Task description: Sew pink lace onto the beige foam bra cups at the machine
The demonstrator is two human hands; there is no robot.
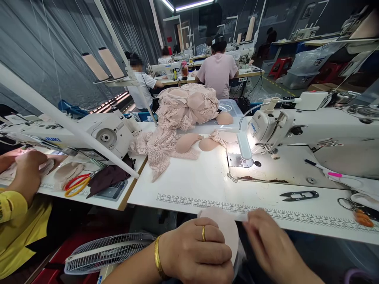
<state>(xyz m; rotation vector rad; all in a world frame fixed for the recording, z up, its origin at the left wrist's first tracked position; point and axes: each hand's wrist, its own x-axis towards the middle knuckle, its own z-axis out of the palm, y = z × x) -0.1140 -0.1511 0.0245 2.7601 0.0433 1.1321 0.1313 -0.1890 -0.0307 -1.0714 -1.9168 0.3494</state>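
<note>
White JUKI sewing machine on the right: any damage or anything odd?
Yes: dark brown patches run along the front edge of its pale, flat metal bed plate, odd against the lighter surface around them. Rust or chipping, can't tell.

Pale pink-beige rounded piece (pixel 227 225) at the worktop's (pixel 189 177) front edge

Smooth-faced with a curved outline, it is gripped in the left hand (pixel 197 248), which hides its lower left; its upper end overlaps the edge in view, contact unclear.
</note>
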